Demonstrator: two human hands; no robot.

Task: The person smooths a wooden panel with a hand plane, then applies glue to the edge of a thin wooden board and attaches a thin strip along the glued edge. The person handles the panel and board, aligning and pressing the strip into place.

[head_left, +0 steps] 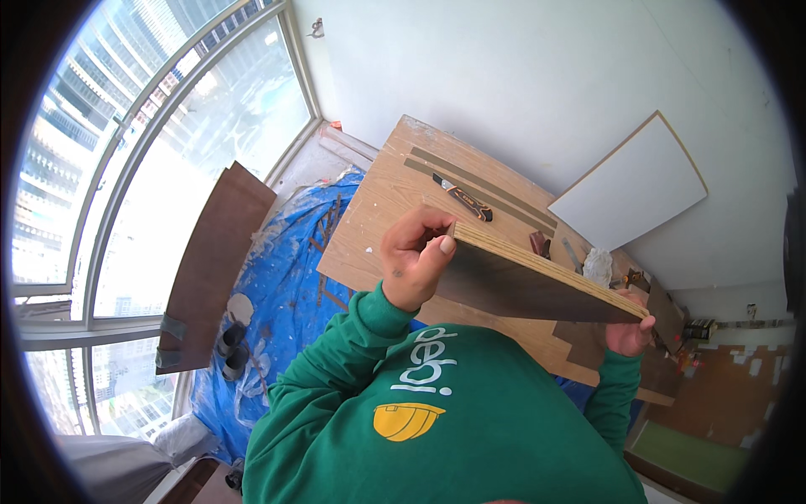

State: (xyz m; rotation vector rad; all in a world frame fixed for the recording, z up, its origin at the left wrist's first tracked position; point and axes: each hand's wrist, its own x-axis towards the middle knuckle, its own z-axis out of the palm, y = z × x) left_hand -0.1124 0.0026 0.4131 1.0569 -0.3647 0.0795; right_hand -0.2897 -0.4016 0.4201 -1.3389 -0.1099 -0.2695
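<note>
A dark-faced plywood board [529,282] is held up in front of my chest, its pale layered edge turned upward. My left hand [413,256] grips the board's left end, thumb on the near side and fingers curled at the corner. At the other end my right hand [630,329] is closed round the right corner, with its thumb at the edge. Below and beyond the board is a wooden worktable [369,227]. On it lies a black and orange utility knife [463,198], beside long narrow brown strips [495,195].
A white panel [634,185] leans on the wall behind the table. A crumpled white wad [598,267] and small tools lie near the table's right side. At left, a brown board [214,260] leans by the window. Blue sheeting [285,277] with scraps covers the floor.
</note>
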